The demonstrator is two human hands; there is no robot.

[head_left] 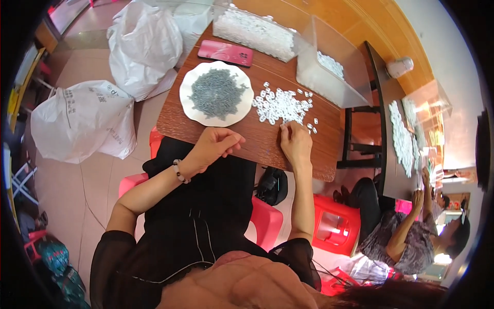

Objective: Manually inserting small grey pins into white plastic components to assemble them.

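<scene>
On the brown wooden table, a scalloped white plate (188, 105) bears a heap of thin grey nails (216, 93). To its right lies a loose spread of small white plastic pieces (282, 105), which look like cable clips. My left hand (216, 148) is in front of the plate at the table's near edge, thumb and fingertips pressed together; anything between them is too small to name. At the near side of the white pieces, my right hand (297, 146) has its fingers bent down and pinched, touching the spread. What those fingertips hold is hidden.
A clear bin (257, 32) full of white pieces stands at the back, with a second clear bin (329, 85) right of it. A pink phone (225, 53) lies behind the plate. White sacks (82, 121) stand on the left floor. A person (411, 232) works at another table, right.
</scene>
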